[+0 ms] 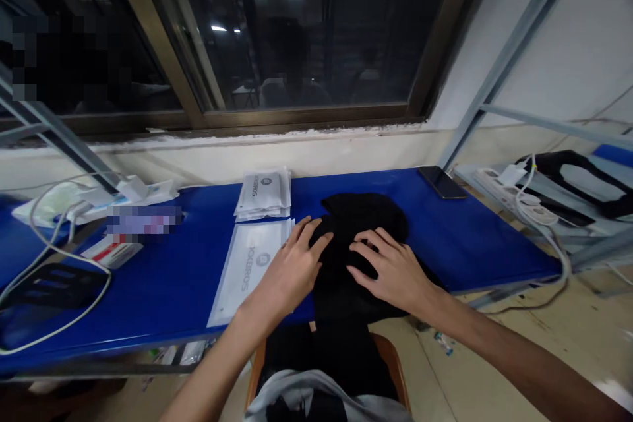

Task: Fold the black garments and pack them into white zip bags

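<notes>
A piece of black cloth [363, 214] lies bunched on the blue table, its near part reaching over the front edge; its exact kind cannot be made out. My left hand [299, 262] rests at its left side with fingers spread, close to the printed bag. On the cloth's right part is my right hand [393, 270], fingers apart and slightly bent, fingertips touching the fabric. Neither hand visibly grips it. Just left of my left hand lies a large white printed bag [237, 270], partly covered by my forearm. Behind it sits a stack of smaller white printed bags [264, 192].
A dark phone [442, 182] lies at the table's back right corner. Power strips [514, 194] with white cables stand at both sides. At left are a red-and-white box [113, 250] and a black slotted object [54, 285]. Metal posts rise at both table ends.
</notes>
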Tool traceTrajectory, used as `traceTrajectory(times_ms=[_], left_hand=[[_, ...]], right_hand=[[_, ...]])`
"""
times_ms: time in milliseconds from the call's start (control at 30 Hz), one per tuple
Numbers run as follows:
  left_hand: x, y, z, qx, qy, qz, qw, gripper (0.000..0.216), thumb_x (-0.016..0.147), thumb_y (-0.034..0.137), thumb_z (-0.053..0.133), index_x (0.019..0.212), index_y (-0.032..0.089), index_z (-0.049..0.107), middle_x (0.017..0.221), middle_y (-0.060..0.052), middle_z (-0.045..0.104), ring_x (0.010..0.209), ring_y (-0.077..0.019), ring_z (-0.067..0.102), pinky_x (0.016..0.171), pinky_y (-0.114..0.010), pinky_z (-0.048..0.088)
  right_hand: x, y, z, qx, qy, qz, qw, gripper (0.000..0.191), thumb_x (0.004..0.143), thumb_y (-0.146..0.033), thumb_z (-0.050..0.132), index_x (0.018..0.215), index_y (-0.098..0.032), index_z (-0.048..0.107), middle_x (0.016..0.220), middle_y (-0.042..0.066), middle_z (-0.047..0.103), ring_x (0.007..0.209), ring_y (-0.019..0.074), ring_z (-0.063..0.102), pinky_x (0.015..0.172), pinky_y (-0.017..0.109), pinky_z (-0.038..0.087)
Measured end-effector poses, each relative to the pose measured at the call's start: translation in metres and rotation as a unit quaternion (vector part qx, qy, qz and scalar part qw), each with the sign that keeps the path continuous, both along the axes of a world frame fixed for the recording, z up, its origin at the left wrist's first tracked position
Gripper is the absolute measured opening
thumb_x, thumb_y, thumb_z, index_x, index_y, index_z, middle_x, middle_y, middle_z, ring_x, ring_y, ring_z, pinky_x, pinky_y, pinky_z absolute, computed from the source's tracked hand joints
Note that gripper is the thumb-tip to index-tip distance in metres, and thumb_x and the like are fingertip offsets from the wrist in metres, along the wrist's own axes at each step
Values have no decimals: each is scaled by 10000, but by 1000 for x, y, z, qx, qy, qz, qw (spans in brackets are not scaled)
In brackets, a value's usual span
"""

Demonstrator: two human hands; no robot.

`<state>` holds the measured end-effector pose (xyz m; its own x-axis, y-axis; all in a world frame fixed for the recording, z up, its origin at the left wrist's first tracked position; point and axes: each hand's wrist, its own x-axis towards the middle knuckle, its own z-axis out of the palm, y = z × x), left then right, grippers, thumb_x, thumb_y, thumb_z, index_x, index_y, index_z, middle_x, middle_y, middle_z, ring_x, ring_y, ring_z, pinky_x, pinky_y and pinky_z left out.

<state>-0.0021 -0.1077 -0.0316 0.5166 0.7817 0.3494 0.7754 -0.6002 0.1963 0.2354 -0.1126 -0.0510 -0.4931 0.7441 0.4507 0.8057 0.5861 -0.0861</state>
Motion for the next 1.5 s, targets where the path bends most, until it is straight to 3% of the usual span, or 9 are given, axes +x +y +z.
traceTrajectory(times_ms=[367,500,600,800,900,1033,1233,1400,1500], left_hand=[[-7,22,-14,-114,-24,-10,993,728,762,-39,655,1427,240,559,1611,-121,365,1503,-332,331,1211,-534,368],[1,13,-13,-89,-8,-59,994,836,734,-113,531,1491,236,472,1646,-119,300,1547,-300,223,1213,-530,364],[7,12,-13,-60,-12,-75,995,785,735,-114,488,1454,201,506,1593,-138,387,1519,-300,298,1192,-542,392],[5,22,1,-117,-125,-39,984,594,786,-54,514,1313,195,633,1205,-83,699,1125,-244,679,1017,-403,545],[-5,21,16,-141,-172,-28,975,514,945,140,552,1452,225,522,1322,-92,670,1208,-260,645,1038,-408,516],[-16,14,25,-143,-185,-67,970,840,916,425,695,1610,308,237,1599,-108,411,1431,-309,437,1132,-453,419],[-15,17,16,-158,-316,-59,934,314,975,375,615,1249,244,695,1120,-90,686,1030,-226,651,911,-358,515],[-17,10,13,-185,-348,-90,915,399,927,335,691,1317,271,635,1336,-112,570,1250,-246,559,1040,-391,469],[-18,5,9,-155,-361,-60,917,256,919,323,698,1157,235,663,1403,-123,517,1273,-248,543,1061,-402,455]], right_hand=[[-4,-5,-26,54,70,-31,996,182,867,-108,523,979,-140,664,1187,110,681,650,141,661,542,289,554],[4,-10,-21,17,30,-18,999,267,874,-132,530,1105,-150,664,1309,135,649,1049,274,684,755,376,623],[5,-9,-13,17,-21,29,999,543,852,-181,590,1392,-158,544,1496,163,518,1399,389,449,1014,538,534],[-9,19,1,-4,-24,87,996,836,814,-27,524,1592,-213,279,1447,154,576,1253,314,602,1023,506,516],[-12,32,18,-28,83,99,991,746,822,-46,529,1529,-234,381,1345,107,652,1137,262,675,1002,440,540],[-11,33,43,-81,244,148,955,493,866,-134,576,1343,-262,558,1294,37,680,1178,205,661,1044,350,515],[-10,28,42,-185,320,177,912,203,912,-334,705,1095,-246,712,1095,29,749,1048,197,703,957,334,531],[-7,29,32,-165,375,162,898,269,824,-392,805,1042,-244,748,1145,69,731,1108,234,684,1011,394,514],[-8,28,30,-141,378,159,901,233,833,-381,799,1020,-249,754,1155,74,722,1101,231,683,997,395,524]])
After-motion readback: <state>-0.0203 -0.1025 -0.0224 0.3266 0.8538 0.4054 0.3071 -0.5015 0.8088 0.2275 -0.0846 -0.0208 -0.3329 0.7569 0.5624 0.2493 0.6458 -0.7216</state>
